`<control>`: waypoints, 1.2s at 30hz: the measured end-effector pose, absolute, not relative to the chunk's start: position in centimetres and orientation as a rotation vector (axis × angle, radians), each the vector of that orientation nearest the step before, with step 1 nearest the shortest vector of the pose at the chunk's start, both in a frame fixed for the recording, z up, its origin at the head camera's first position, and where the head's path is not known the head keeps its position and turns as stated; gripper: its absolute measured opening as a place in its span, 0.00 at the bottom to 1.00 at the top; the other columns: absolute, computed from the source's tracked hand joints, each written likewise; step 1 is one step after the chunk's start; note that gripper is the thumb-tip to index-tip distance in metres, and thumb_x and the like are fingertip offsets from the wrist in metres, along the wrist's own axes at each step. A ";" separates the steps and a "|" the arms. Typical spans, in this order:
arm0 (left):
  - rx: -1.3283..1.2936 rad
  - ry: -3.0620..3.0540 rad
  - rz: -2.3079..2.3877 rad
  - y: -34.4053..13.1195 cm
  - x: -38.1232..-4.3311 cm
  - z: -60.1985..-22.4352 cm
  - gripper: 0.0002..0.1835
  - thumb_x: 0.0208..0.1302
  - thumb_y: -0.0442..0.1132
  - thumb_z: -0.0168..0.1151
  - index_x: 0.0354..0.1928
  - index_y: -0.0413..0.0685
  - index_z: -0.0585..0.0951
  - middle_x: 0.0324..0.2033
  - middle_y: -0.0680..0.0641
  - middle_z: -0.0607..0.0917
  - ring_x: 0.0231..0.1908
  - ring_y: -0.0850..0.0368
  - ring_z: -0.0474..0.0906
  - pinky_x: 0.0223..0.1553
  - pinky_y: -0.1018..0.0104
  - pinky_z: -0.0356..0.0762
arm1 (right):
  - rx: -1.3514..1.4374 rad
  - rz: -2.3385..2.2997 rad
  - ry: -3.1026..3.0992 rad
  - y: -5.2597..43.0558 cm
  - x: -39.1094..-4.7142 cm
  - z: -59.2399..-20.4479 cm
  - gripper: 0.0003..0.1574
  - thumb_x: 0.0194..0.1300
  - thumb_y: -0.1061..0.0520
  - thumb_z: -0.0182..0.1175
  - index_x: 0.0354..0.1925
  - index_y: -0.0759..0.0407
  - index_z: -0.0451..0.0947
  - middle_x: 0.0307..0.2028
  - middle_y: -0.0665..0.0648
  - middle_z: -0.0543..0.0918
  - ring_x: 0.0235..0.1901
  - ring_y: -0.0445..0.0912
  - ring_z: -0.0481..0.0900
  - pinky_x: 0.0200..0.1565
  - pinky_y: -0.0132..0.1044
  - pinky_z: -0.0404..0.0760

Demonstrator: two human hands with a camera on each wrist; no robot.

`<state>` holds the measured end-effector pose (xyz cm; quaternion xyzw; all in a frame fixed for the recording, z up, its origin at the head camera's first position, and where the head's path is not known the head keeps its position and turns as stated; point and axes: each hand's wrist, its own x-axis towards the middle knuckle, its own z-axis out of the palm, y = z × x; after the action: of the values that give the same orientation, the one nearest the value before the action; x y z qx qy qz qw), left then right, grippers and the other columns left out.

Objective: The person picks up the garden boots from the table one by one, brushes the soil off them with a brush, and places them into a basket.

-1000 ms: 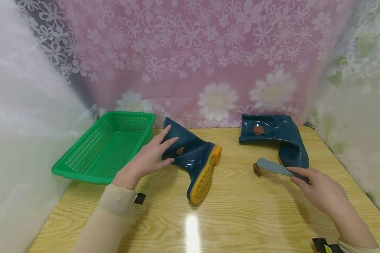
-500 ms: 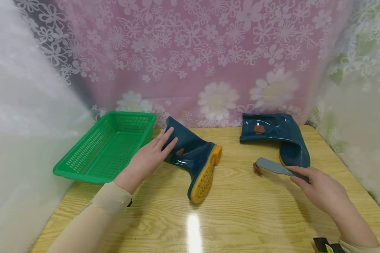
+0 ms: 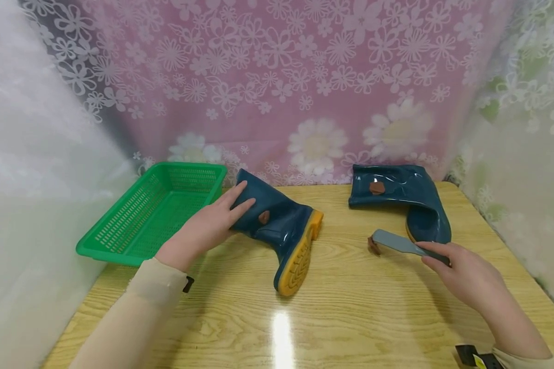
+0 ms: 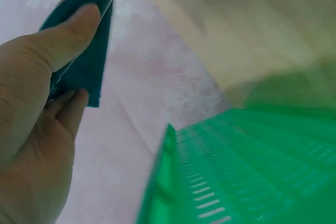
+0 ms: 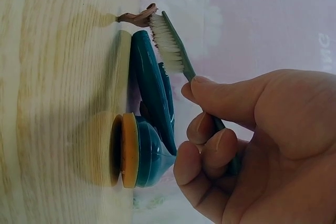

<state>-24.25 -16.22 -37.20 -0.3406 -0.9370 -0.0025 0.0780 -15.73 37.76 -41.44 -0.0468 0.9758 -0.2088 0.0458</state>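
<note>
A dark blue rain boot (image 3: 277, 205) with a yellow sole lies on its side in the head view, a brown patch (image 3: 264, 217) on its shaft. My left hand (image 3: 203, 225) grips the shaft near its top; the left wrist view has the thumb on one face of the boot (image 4: 86, 74) and fingers on the other. In my right hand (image 3: 471, 277) is a scrubbing brush (image 5: 170, 45) with a grey-green back and pale bristles, turned bristles down. A brown, mud-like clump (image 5: 137, 17) hangs at the bristle end, above the table.
At the back right lies a second blue boot (image 3: 397, 187), also with a brown patch (image 3: 377, 188). A green slotted basket (image 3: 115, 253) stands on the left of the wooden table (image 3: 351, 328). Flowered curtains (image 3: 277, 92) close off the back and sides.
My left hand has shifted slightly left on the shaft, its thumb now hidden in the head view. The boot's shaft has turned a little. The right hand and brush have hardly moved.
</note>
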 end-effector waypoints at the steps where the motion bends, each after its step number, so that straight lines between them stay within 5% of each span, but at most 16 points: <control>1: -1.019 -2.820 -0.040 -16.2 -24.2 -36.8 0.48 0.69 0.39 0.80 0.87 0.51 0.66 0.89 0.38 0.47 0.81 0.35 0.63 0.61 0.45 0.84 | -0.142 -0.636 2.980 37.8 -15.8 -41.4 0.31 0.83 0.50 0.64 0.76 0.61 0.78 0.45 0.66 0.87 0.24 0.51 0.67 0.25 0.45 0.65; 6: -1.007 -2.869 -0.260 -16.0 -24.0 -35.6 0.46 0.72 0.44 0.77 0.87 0.53 0.66 0.90 0.43 0.43 0.82 0.35 0.61 0.66 0.41 0.79 | -0.145 -0.629 2.990 37.8 -15.8 -41.2 0.30 0.84 0.50 0.63 0.76 0.62 0.78 0.49 0.71 0.86 0.24 0.51 0.66 0.25 0.45 0.65; 12: -1.045 -2.838 -0.500 -15.2 -23.9 -35.6 0.47 0.72 0.43 0.78 0.88 0.53 0.65 0.90 0.49 0.40 0.82 0.36 0.60 0.68 0.42 0.78 | -0.153 -0.642 2.995 37.9 -15.8 -41.3 0.30 0.84 0.51 0.64 0.75 0.62 0.79 0.45 0.65 0.87 0.25 0.51 0.66 0.26 0.45 0.64; 20: -1.151 -2.694 -0.717 -13.3 -24.0 -35.2 0.47 0.69 0.40 0.80 0.86 0.47 0.68 0.90 0.45 0.42 0.86 0.39 0.48 0.71 0.45 0.76 | -0.124 -0.651 2.969 38.0 -15.8 -41.3 0.30 0.85 0.51 0.62 0.76 0.62 0.77 0.38 0.58 0.83 0.23 0.52 0.66 0.26 0.44 0.64; 27: -1.173 -2.578 -0.960 -11.7 -23.8 -35.6 0.45 0.67 0.35 0.81 0.84 0.44 0.70 0.90 0.44 0.41 0.88 0.42 0.39 0.75 0.42 0.70 | -0.108 -0.657 2.967 38.4 -15.6 -41.3 0.32 0.85 0.49 0.62 0.77 0.62 0.76 0.46 0.68 0.85 0.23 0.52 0.65 0.25 0.44 0.64; 31: -1.158 -2.527 -1.077 -11.0 -23.8 -36.2 0.45 0.66 0.32 0.81 0.83 0.44 0.71 0.90 0.44 0.41 0.88 0.44 0.35 0.77 0.41 0.67 | -0.102 -0.663 2.957 38.6 -15.5 -41.3 0.32 0.85 0.49 0.62 0.77 0.62 0.76 0.40 0.60 0.83 0.23 0.52 0.65 0.26 0.44 0.63; 36: -1.133 -2.513 -1.206 -10.6 -23.4 -36.4 0.47 0.66 0.32 0.82 0.84 0.46 0.69 0.90 0.51 0.40 0.88 0.49 0.33 0.76 0.39 0.67 | -0.116 -0.659 2.971 38.7 -15.5 -41.4 0.31 0.84 0.50 0.63 0.76 0.62 0.77 0.49 0.70 0.85 0.25 0.52 0.65 0.26 0.45 0.63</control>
<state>-23.37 -10.59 -36.44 -0.3756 -0.8334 -0.3999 0.0662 -15.52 38.68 -41.43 -0.0382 0.9744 -0.2163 0.0481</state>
